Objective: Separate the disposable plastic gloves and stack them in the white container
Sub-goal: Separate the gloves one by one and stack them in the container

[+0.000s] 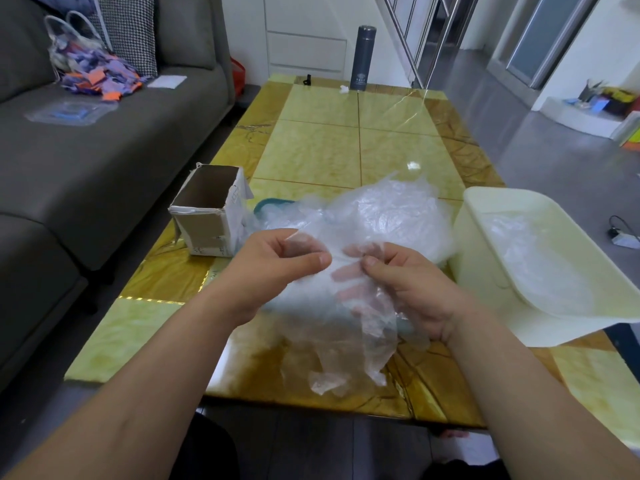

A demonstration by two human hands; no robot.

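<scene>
A heap of clear disposable plastic gloves (374,209) lies in the middle of the table, over a teal basket whose rim (268,203) shows at the heap's left. My left hand (273,268) pinches the top edge of one clear glove (349,341) between thumb and fingers. My right hand (408,285) pinches the same glove just to the right, its fingers seen through the film. The glove hangs down toward the table's front edge. The white container (485,271) stands at the right, with flattened clear gloves (540,258) lying inside it.
An open cardboard box (207,209) stands left of the heap. A dark flask (362,57) is at the table's far end. A grey sofa (86,150) with bags runs along the left. The yellow table (346,140) stretches ahead.
</scene>
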